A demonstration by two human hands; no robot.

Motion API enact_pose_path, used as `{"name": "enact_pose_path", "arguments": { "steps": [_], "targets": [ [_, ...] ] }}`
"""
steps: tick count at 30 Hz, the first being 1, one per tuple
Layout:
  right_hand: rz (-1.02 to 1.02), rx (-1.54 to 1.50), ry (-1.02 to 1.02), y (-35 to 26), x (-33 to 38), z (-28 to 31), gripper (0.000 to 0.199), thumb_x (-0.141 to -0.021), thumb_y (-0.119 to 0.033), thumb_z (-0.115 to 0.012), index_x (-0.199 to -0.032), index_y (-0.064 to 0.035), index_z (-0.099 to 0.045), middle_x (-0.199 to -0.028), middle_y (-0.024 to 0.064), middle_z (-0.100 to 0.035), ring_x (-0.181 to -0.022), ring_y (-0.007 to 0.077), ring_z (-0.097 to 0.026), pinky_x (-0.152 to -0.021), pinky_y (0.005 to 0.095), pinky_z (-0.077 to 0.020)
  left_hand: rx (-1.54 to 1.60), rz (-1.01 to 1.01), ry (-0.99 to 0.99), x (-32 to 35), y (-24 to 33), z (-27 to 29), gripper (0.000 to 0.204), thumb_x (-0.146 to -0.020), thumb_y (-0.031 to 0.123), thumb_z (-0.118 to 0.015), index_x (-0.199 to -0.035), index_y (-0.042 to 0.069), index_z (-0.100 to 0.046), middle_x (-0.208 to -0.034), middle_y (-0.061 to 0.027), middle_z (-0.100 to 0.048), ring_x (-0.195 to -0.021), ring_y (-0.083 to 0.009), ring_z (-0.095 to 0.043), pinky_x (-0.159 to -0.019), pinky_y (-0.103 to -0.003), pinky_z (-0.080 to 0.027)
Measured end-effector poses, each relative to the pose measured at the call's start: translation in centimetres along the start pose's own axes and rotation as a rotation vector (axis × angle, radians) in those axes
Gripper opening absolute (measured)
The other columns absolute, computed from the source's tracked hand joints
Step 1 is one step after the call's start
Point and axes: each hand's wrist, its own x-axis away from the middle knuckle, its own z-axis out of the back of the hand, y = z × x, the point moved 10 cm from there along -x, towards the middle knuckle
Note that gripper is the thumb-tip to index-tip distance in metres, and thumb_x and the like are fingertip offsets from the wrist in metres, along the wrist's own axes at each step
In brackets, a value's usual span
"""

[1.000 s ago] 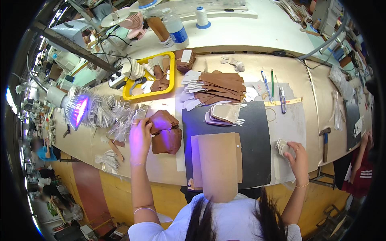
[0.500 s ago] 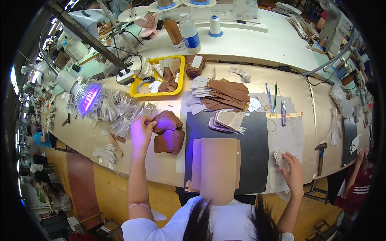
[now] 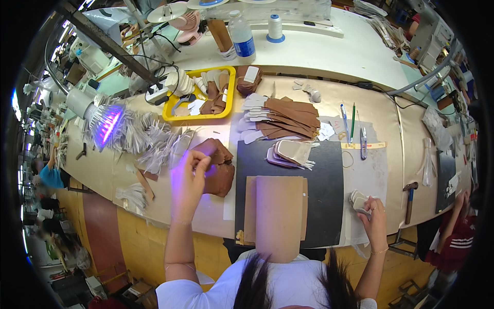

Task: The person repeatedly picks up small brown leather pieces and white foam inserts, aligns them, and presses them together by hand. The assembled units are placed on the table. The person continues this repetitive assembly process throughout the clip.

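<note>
My left hand is beside two stacks of brown leather pieces, partly covering them, under violet lamp light. Its fingers are curled toward the thumb; whether a thin piece is between them is hidden. My right hand has thumb and fingers closed on a small stack of pale rounded pieces at the right of the dark mat. Between my arms a tan panel reaches from the mat over the table's near edge. Farther up the mat sits a bundle of pale rounded pieces.
A lit lamp hangs at left above bundles of pale strips. Beyond are a yellow tray of pieces and fanned brown strips. A pen, pencil, snips, ruler and hammer lie at right, near another person's arm.
My left hand has come off the edge of the brown leather stack and shifted slightly right and nearer, fingers curling. My right fingers have closed in on the pale pieces.
</note>
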Motion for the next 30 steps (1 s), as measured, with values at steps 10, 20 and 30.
{"name": "enact_pose_path", "arguments": {
  "steps": [10,20,30],
  "targets": [
    [-0.104,0.003,0.026,-0.8,0.2,2.9,0.011,-0.092,-0.007,-0.052,-0.101,0.0001,-0.052,-0.086,0.0183,-0.059,-0.073,0.0313,-0.056,-0.069,0.0338,-0.0467,0.544,0.405,-0.718,9.8,2.7,-9.9,0.02,-0.087,0.013,-0.065,-0.098,-0.002,-0.061,-0.075,-0.006,-0.067,-0.064,-0.0102,-0.064,-0.056,-0.021,-0.049],
    [-0.057,-1.026,-0.152,-10.9,-2.4,0.6,0.038,-0.072,-0.003,-0.076,-0.107,0.0026,-0.062,-0.102,0.0088,-0.064,-0.092,0.0129,-0.06,-0.08,0.0252,-0.049,0.816,0.594,-0.7,11.8,0.3,-11.6,0.021,-0.094,0.018,-0.054,-0.09,-0.003,-0.056,-0.067,-0.0106,-0.061,-0.056,-0.023,-0.067,-0.047,-0.028,-0.055],
    [-0.018,-0.962,-0.472,-18.9,-2.5,-6.3,0.021,-0.08,-0.01,-0.072,-0.096,0.0012,-0.067,-0.086,0.0062,-0.069,-0.077,0.0082,-0.061,-0.069,0.0224,-0.0488,0.787,0.598,-0.743,12.0,0.7,-10.7,0.04,-0.099,0.028,-0.042,-0.093,-0.008,-0.057,-0.076,-0.0164,-0.066,-0.062,-0.0215,-0.069,-0.054,-0.025,-0.056]
  ]
}}
